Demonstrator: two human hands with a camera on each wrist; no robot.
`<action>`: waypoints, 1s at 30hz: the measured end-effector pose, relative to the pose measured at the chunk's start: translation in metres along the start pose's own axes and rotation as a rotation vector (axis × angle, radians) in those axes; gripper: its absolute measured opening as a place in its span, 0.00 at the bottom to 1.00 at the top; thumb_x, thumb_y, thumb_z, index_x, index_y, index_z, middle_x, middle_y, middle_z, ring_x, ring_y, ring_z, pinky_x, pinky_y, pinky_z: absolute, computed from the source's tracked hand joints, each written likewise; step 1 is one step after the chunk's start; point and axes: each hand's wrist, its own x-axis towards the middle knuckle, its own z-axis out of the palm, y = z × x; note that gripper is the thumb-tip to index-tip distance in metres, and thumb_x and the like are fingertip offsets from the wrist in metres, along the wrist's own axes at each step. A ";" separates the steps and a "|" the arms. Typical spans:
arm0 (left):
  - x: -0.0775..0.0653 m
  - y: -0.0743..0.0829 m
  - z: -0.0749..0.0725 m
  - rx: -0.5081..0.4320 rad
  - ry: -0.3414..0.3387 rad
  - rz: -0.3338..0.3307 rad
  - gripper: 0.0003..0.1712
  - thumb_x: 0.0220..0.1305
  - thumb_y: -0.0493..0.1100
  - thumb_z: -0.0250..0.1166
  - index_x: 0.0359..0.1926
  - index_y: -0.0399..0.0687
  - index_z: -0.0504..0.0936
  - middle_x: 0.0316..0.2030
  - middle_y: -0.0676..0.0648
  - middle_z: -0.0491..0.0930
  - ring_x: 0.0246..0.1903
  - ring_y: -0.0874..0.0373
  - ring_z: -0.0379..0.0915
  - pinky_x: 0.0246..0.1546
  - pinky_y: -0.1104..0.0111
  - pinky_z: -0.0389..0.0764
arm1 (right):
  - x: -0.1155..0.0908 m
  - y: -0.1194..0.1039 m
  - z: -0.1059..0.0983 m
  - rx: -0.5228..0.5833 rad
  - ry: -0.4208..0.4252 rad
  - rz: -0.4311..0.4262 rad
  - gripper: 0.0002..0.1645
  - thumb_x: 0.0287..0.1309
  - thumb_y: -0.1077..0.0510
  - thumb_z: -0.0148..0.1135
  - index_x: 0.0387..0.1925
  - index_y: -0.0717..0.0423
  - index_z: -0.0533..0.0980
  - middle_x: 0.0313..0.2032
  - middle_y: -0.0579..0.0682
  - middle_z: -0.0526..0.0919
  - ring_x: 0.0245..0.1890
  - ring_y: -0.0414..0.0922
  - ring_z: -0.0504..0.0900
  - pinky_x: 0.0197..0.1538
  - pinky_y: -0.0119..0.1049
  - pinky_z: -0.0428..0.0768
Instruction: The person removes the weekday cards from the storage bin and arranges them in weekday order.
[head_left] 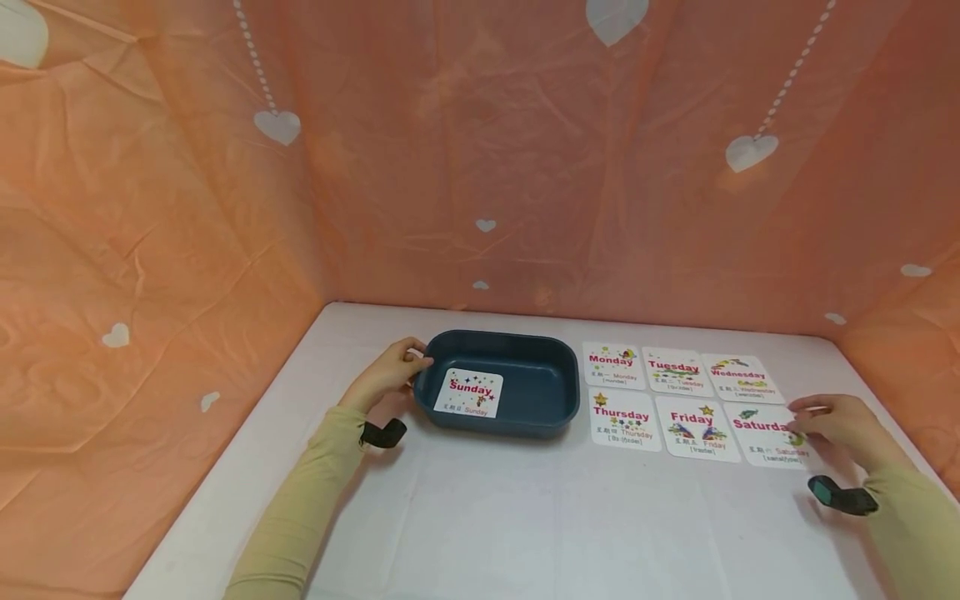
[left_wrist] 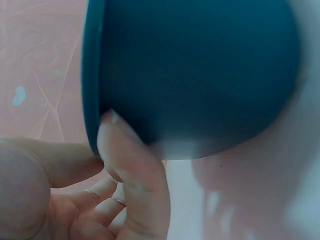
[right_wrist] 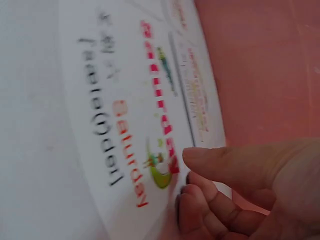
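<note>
My left hand (head_left: 386, 373) grips the left end of a dark teal plastic basin (head_left: 540, 427), thumb curled against the outer wall below the rim in the left wrist view. Inside the basin, a white "Sunday" card (head_left: 470, 394) leans toward its left part. At far right, my right hand (head_left: 851, 427) rests at the right edge of the "Saturday" card (head_left: 765, 437), which lies flat. Its fingertips (right_wrist: 192, 207) touch the card's edge in the right wrist view, with the thumb and fingers spread slightly apart.
Right of the basin lie two rows of cards: "Monday" (head_left: 613, 367), "Tuesday" (head_left: 677, 372) and "Wednesday" (head_left: 741, 379) behind, "Thursday" (head_left: 624, 421) and "Friday" (head_left: 697, 429) in front beside "Saturday". An orange cloth (head_left: 525, 167) with hearts encloses the white table (head_left: 525, 517).
</note>
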 end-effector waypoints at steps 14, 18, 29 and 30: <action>0.000 -0.001 -0.002 -0.026 -0.017 0.029 0.19 0.70 0.40 0.57 0.56 0.34 0.66 0.25 0.43 0.67 0.19 0.57 0.65 0.22 0.66 0.72 | -0.004 -0.019 -0.001 0.084 0.011 -0.161 0.43 0.66 0.43 0.56 0.66 0.72 0.57 0.53 0.55 0.74 0.38 0.28 0.76 0.39 0.28 0.77; 0.001 -0.002 -0.002 -0.021 -0.018 0.028 0.20 0.70 0.40 0.57 0.56 0.34 0.66 0.26 0.42 0.68 0.20 0.57 0.66 0.22 0.65 0.73 | -0.005 -0.033 0.003 0.154 0.004 -0.243 0.40 0.66 0.46 0.57 0.65 0.73 0.59 0.44 0.31 0.72 0.40 0.25 0.76 0.42 0.26 0.77; 0.001 -0.001 -0.001 -0.022 -0.022 0.027 0.19 0.70 0.40 0.56 0.56 0.34 0.66 0.25 0.43 0.67 0.19 0.57 0.65 0.22 0.66 0.71 | 0.004 -0.084 0.030 0.213 -0.053 -0.328 0.34 0.72 0.50 0.47 0.66 0.72 0.58 0.58 0.62 0.72 0.45 0.27 0.76 0.48 0.28 0.76; 0.000 -0.001 -0.001 -0.020 -0.022 0.025 0.19 0.71 0.40 0.56 0.56 0.34 0.66 0.26 0.43 0.67 0.19 0.57 0.65 0.22 0.66 0.71 | 0.005 -0.090 0.033 0.221 -0.066 -0.337 0.33 0.73 0.50 0.46 0.67 0.72 0.58 0.60 0.67 0.69 0.46 0.28 0.76 0.49 0.28 0.76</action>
